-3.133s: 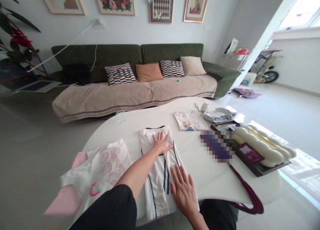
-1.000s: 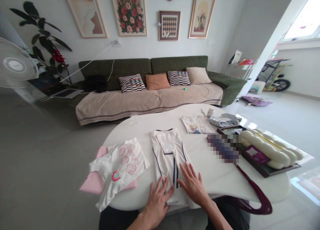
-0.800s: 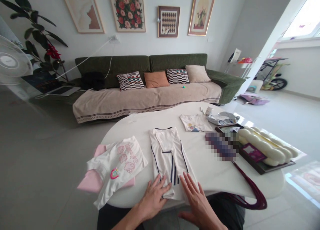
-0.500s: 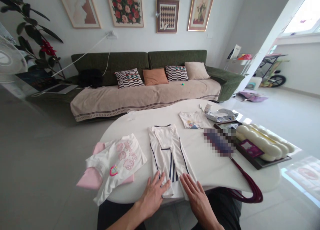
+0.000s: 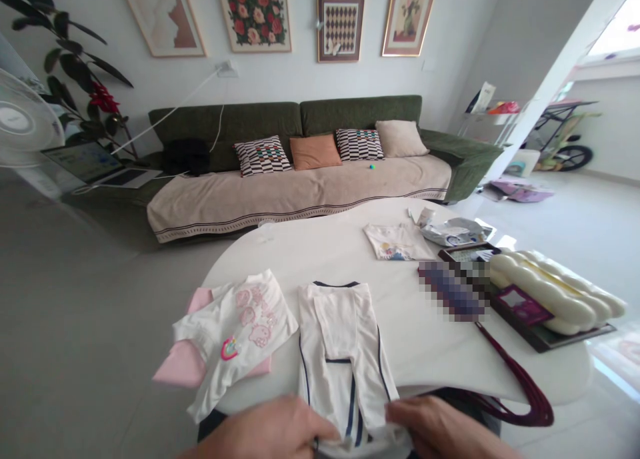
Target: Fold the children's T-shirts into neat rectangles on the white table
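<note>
A white garment with navy piping and stripes (image 5: 336,326) lies lengthwise on the table in front of me, its navy-edged end pointing away. My left hand (image 5: 277,429) has its fingers closed on the near end, slightly blurred. At the other near corner my right hand (image 5: 435,422) also grips the cloth, thumb and fingers pinched together. Between the hands, the near edge looks raised and bunched at the table's front edge. To the left lies a white T-shirt with pink prints (image 5: 255,319), on top of a pink piece of cloth (image 5: 183,366).
On the white table (image 5: 250,252) are a folded printed shirt (image 5: 397,242), a silvery packet (image 5: 457,232), a dark tray (image 5: 545,342) with a cream puffy item (image 5: 555,289), and a pixelated object with dark red cords (image 5: 525,379). A green sofa (image 5: 260,129) stands behind.
My hands, flat on the garment before, have moved nearer to me and closed on its near end. The garment has slid toward me. The view has shifted slightly.
</note>
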### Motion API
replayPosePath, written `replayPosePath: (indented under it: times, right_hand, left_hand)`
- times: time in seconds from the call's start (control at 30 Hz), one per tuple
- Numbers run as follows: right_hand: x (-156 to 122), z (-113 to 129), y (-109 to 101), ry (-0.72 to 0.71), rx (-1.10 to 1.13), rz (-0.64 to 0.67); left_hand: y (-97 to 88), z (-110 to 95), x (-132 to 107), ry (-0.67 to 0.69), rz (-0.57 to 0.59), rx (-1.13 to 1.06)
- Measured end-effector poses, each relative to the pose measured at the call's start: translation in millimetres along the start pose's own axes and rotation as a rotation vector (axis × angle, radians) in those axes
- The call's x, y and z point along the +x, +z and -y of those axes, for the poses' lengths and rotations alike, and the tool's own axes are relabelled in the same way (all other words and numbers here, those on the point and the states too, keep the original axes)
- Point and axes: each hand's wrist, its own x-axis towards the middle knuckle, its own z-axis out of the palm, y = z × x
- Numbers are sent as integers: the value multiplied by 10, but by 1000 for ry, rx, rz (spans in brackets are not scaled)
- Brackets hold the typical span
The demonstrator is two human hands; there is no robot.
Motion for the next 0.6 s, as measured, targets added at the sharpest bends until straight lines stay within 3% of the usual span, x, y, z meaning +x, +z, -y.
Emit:
replayPosePath:
  times: [0.07, 0.13, 0.2, 0.27, 0.37, 0.6]
  right_hand:
    - [335, -97, -369, 31, 50, -58]
    - [817, -318, -640, 92, 119, -139]
    - [1316, -585, -752, 203, 178, -252]
    - [1701, -824, -714, 267, 210, -295]
    - [1951, -1075, -509, 364, 272, -351]
    - [1789, -1341, -187, 438, 441, -493]
  left_hand:
    - [-376, 168, 170, -23, -56, -105]
    - [-674, 474, 473, -79, -191, -295]
    - [-810, 835, 805, -293, -361, -647]
    - [-785, 1147, 1056, -439, -501, -885]
    - [-607, 1408, 1199, -471, -595, -995]
    - [-346, 1491, 1189, -364, -729, -1165]
